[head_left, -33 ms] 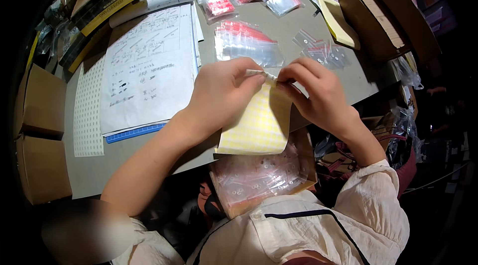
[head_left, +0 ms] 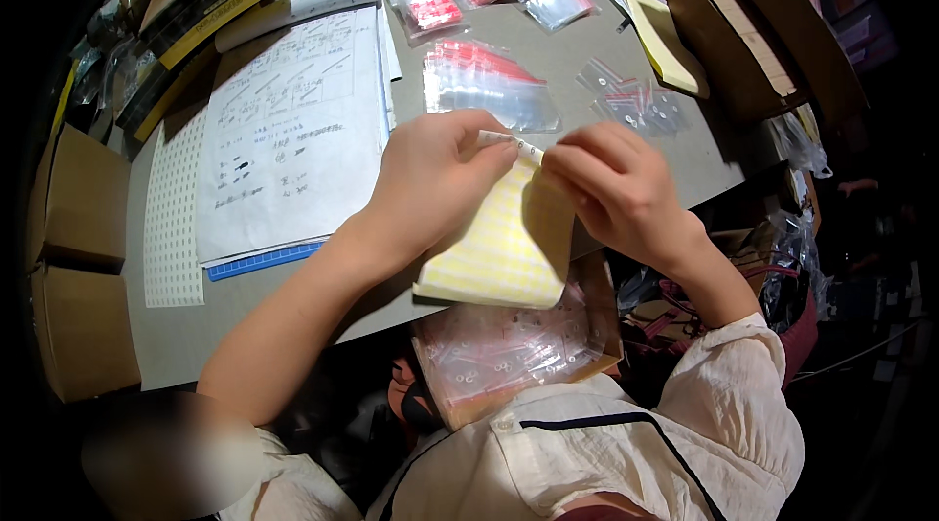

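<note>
Between my hands hangs a sticker sheet, pale with rows of yellow marks. Its top edge is bent over into a narrow strip that shows small printed dots. My left hand pinches this strip between thumb and fingers. At the sheet's upper right corner, my right hand has its fingers drawn together; whatever is between the fingertips is hidden. Just beyond the hands lies a fanned stack of clear zip bags with red tops. Below the sheet, a carton holds many small bags with little white rings inside.
To the left lie handwritten papers on a blue board, beside a white dotted sheet. Filled small bags rest at the right. More bag packs, a yellow pad and cardboard boxes surround the table.
The sheet's lower edge has swung slightly left and down. My right hand's fingers have shifted and curled in more at the strip, while my left hand has barely moved.
</note>
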Motion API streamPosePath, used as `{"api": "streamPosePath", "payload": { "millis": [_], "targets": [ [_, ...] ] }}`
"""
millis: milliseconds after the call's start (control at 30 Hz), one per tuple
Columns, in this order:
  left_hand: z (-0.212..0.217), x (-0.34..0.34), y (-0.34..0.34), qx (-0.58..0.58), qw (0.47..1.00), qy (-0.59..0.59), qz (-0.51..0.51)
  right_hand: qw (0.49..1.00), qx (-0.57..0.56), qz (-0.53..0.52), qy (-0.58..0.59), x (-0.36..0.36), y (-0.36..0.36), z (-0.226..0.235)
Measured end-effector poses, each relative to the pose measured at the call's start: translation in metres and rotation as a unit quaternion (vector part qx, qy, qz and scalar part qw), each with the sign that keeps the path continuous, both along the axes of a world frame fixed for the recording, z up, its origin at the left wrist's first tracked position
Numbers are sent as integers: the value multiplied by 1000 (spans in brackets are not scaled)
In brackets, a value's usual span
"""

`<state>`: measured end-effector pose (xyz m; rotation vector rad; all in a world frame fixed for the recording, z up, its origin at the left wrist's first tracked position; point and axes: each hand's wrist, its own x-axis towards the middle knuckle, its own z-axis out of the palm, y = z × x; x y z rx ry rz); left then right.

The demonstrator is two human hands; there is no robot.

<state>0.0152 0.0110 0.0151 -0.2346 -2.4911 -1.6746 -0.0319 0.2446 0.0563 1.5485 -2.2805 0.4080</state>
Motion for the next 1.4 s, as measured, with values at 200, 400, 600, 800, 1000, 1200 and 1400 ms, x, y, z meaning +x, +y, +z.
{"api": "streamPosePath", "payload": {
  "millis": [200,400,600,800,1000,1200,1400],
  "targets": [
    [-7,-9,-6,-4,999,-54,4,933,-91,-65,-342,-60,-11,12],
    [-1,-9,-7,-17,997,-70,-19,942,107,-133,-290,-109,-22,-3],
    [5,-8,-8,-59,996,-65,-33,910,242,-293,-165,-113,-5,23],
    [-5,-10,-5,28,993,-97,-54,880,42,-73,-468,-112,-18,14],
    [0,-9,-5,73,986,-127,-79,984,77,-74,-140,-102,-28,-15],
    [-3,-13,-10,15,991,-113,-64,920,162,-307,-180,-108,-1,10],
    [-2,-11,-4,96,987,-118,-48,903,3,-70,-424,-75,8,16]
  ]
}}
